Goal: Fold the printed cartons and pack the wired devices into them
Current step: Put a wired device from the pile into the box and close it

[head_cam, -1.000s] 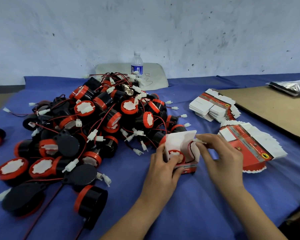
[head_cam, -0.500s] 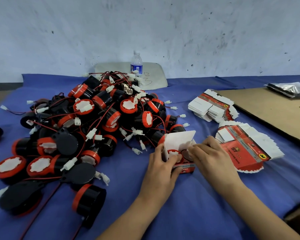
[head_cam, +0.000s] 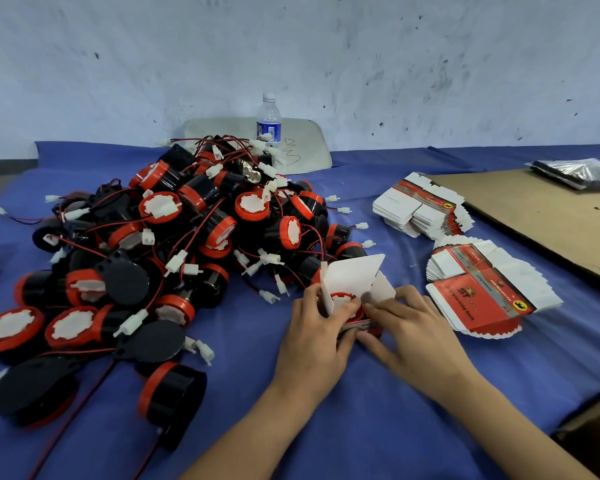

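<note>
Readable print is scarce: the top sheet of the fanned stack of flat cartons (head_cam: 482, 301) shows dark "ST" letters on red with a smaller line under it, too small to read, plus a round yellow emblem near the corner. The second stack (head_cam: 418, 209) behind it has the same red band and yellow emblem, text illegible. The water bottle (head_cam: 268, 120) has a blue-and-white label, unreadable. The grey panel (head_cam: 305, 147) behind it carries a black marker scribble I cannot make out. The carton (head_cam: 355, 277) stands on the blue cloth (head_cam: 361, 427) at the pile's near right edge, white flaps up, with a red-rimmed device (head_cam: 340, 298) inside. The left hand (head_cam: 317, 337) grips the carton's left side, fingers curled round it and hiding that wall. The right hand (head_cam: 418, 327) pinches the red front wall, fingertips on top, thumb below. The pile of wired devices (head_cam: 187, 237) fills the left. A cardboard sheet (head_cam: 551, 216) and shiny bags (head_cam: 579, 171) lie far right.
</note>
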The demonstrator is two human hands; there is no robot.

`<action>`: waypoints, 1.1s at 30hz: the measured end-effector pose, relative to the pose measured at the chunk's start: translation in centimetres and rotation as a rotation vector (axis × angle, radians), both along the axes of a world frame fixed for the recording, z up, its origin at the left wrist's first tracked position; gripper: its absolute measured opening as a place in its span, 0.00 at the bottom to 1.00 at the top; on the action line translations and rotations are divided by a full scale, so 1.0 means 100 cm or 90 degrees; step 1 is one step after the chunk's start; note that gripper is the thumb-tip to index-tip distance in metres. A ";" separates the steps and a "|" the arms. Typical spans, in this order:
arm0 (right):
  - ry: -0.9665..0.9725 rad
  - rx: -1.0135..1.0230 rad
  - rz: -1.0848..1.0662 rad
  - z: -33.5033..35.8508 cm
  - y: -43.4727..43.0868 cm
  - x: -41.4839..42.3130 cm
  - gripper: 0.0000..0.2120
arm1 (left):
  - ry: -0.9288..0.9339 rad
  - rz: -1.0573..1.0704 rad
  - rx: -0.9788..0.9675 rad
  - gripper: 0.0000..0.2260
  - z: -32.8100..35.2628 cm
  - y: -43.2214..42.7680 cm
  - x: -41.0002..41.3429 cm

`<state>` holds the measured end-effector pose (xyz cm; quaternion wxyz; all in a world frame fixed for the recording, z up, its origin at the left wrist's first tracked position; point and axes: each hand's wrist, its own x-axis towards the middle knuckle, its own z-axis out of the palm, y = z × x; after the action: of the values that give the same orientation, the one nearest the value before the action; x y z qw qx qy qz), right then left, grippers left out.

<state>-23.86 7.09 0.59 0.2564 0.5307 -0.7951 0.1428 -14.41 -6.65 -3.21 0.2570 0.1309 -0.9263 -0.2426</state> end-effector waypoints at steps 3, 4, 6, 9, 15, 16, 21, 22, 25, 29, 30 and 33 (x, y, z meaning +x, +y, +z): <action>-0.012 0.024 -0.031 0.004 -0.003 0.001 0.14 | -0.014 0.002 -0.009 0.17 0.000 0.000 0.001; -0.020 0.022 -0.032 0.004 -0.004 0.001 0.12 | -0.013 0.002 -0.011 0.17 0.000 0.000 0.001; -0.019 0.019 -0.028 0.005 -0.007 0.001 0.07 | -0.018 0.004 -0.021 0.17 0.001 0.001 0.001; 0.003 0.023 -0.023 0.001 -0.008 0.001 0.05 | -0.026 0.018 -0.039 0.17 0.003 0.004 0.001; -0.046 -0.078 -0.098 -0.019 -0.012 0.016 0.09 | -0.043 0.042 -0.056 0.19 0.004 0.005 0.000; -0.061 -0.097 -0.103 -0.022 -0.011 0.019 0.09 | -0.044 0.045 -0.058 0.19 0.004 0.004 0.000; -0.039 -0.112 -0.082 -0.028 -0.006 0.020 0.16 | -0.026 0.052 -0.071 0.18 0.003 0.005 0.000; -0.044 -0.115 -0.072 -0.028 -0.007 0.019 0.16 | -0.017 0.051 -0.077 0.19 0.002 0.004 0.000; -0.103 -0.133 -0.086 -0.026 -0.010 0.017 0.16 | 0.034 0.018 -0.054 0.27 0.001 0.005 0.000; -0.212 -0.139 -0.076 -0.027 -0.012 0.007 0.10 | 0.109 0.011 0.098 0.36 0.001 0.005 0.001; -0.262 -0.157 -0.067 -0.028 -0.012 0.004 0.10 | 0.109 0.017 0.131 0.36 0.000 0.005 0.001; -0.302 -0.181 -0.050 -0.032 -0.012 0.004 0.17 | 0.078 0.014 0.138 0.34 -0.003 0.003 0.000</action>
<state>-23.45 5.86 -2.63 0.1401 0.4097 -0.8251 0.3629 -14.43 -6.37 -3.47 0.3002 0.1529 -0.8757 -0.3458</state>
